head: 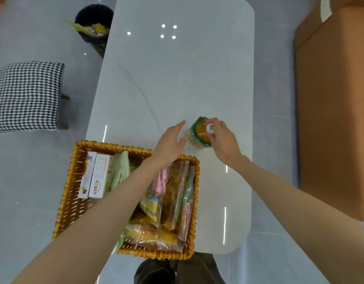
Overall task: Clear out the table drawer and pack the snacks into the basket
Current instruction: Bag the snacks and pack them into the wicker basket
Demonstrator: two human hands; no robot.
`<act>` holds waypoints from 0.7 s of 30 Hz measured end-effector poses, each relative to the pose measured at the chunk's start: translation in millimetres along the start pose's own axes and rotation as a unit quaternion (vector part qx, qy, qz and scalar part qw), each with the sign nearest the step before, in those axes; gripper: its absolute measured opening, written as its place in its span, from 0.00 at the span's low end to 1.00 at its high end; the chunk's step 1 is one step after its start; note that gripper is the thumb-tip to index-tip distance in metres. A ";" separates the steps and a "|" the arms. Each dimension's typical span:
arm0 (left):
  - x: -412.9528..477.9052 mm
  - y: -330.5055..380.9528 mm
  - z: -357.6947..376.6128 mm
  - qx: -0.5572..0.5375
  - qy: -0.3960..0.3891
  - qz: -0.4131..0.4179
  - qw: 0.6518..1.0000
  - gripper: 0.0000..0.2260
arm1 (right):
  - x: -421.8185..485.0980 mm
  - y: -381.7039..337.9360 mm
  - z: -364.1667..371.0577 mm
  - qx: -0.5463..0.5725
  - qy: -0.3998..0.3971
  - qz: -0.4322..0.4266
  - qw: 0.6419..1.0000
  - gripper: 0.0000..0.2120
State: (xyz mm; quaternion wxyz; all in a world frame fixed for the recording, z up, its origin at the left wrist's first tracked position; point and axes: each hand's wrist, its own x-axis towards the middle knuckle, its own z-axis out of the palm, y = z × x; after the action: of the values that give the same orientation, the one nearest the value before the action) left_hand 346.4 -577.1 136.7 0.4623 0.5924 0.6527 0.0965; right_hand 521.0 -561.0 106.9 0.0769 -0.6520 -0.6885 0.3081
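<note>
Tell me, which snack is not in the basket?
The round cup with the green rim and orange top, on the table beyond the basket, gripped by the right hand. The others lie inside it.

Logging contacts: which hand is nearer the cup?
Right. The right hand grips the cup from its right; the left hand is open just left of it.

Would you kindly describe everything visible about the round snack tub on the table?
The round snack tub looks like clear plastic with a green rim and an orange top. It lies tilted on the white table, just beyond the basket. The right hand grips its right side; the left hand hovers open beside it.
</note>
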 end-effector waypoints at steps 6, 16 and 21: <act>-23.0 34.7 16.2 -0.039 -0.027 0.049 0.998 0.26 | -62.6 11.1 -38.0 -0.017 0.026 -0.053 0.998 0.13; -110.9 47.3 78.7 -0.141 -0.074 0.075 0.984 0.26 | -192.2 19.8 -62.8 -0.033 0.026 -0.063 0.997 0.12; -150.1 25.5 119.8 -0.161 -0.091 0.067 0.980 0.28 | -243.1 30.5 -49.3 -0.034 0.006 -0.057 0.998 0.12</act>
State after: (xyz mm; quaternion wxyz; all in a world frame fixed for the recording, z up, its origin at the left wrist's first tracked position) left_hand 430.4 -749.9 161.0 0.6016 0.5588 0.5426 0.1771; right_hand 605.6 -776.0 202.2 0.0760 -0.6158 -0.7339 0.2763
